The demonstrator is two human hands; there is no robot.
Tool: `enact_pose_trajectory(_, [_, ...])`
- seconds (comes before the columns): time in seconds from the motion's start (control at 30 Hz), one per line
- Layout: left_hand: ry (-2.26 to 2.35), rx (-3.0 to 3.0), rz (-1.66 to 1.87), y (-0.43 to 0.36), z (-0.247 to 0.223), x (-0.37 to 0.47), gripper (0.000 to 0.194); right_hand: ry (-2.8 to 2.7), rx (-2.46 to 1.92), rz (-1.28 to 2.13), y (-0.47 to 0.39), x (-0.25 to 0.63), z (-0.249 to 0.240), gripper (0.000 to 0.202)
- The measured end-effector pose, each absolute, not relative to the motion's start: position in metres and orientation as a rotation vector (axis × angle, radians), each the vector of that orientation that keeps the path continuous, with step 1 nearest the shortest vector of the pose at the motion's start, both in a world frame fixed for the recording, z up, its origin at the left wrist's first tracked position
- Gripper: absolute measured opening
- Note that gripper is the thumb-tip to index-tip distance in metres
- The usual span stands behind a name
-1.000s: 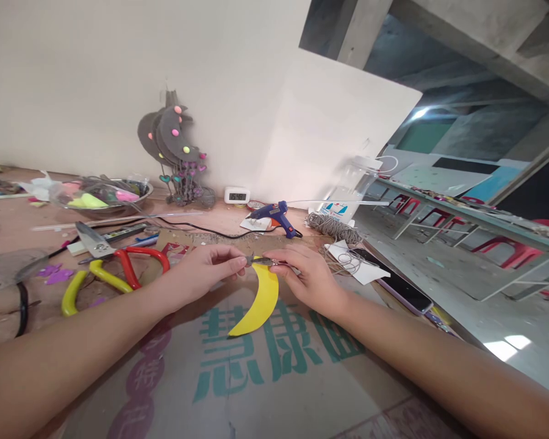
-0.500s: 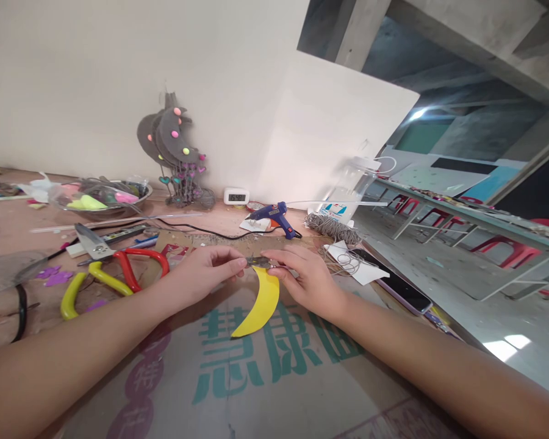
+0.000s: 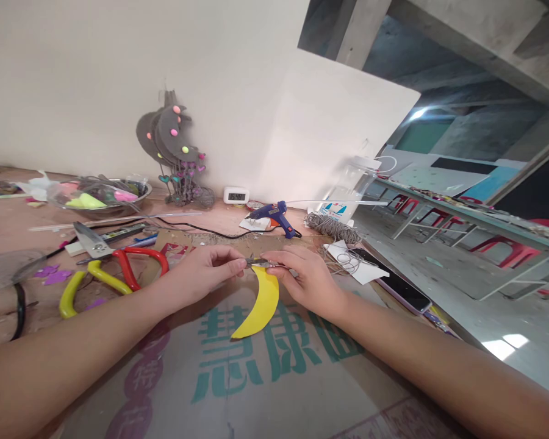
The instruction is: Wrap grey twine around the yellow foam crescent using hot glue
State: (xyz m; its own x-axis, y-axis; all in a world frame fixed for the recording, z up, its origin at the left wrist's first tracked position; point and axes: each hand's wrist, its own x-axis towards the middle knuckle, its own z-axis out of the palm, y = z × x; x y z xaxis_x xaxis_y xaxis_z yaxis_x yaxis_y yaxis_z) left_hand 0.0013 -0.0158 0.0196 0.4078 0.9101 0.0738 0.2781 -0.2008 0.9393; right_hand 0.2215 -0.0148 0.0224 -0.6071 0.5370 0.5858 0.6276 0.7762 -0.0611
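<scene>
A flat yellow crescent cutout (image 3: 261,305) hangs over the printed cardboard (image 3: 165,378), its pointed lower end towards me. My right hand (image 3: 304,274) is closed on its upper end, thumb in front. At that top edge a strand of grey yarn (image 3: 255,263) spans the gap between my hands. Thumb and fingers of my left hand (image 3: 215,268) pinch the yarn just left of the crescent. How the yarn sits under the right fingers is hidden. Scissors (image 3: 114,262) with red and yellow handles lie left of my left hand.
Behind my hands are a blue glue gun (image 3: 274,214), a small digital clock (image 3: 236,196) and a yarn bundle (image 3: 333,228). Decorated grey crescents (image 3: 171,134) lean on the wall. A metal bowl (image 3: 141,196) stands left; a phone (image 3: 405,289) and a clear jug (image 3: 348,186) are right.
The piece of yarn between my hands has shifted slightly and looks thinner and straighter. Both hands and the crescent stay almost where they were.
</scene>
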Motion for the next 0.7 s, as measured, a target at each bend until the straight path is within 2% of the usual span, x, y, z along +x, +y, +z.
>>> enact_pose_trajectory(0.23, [1.058,1.698,0.855,-0.0146,0.0175,0.0023,0.032,-2.348,-0.933,-0.093,-0.0156,0.2207,0.022,0.02])
enact_pose_trajectory(0.4, [1.077,1.713,0.869,-0.0145,0.0165,0.0024,0.033,-2.285,-0.997,-0.006,-0.0149,0.2228,0.0201,0.027])
enact_pose_trajectory(0.7, [1.134,1.735,0.861,-0.0139,0.0177,0.0022,0.034,-2.351,-0.95,-0.175,-0.016,0.2219,0.0217,0.024])
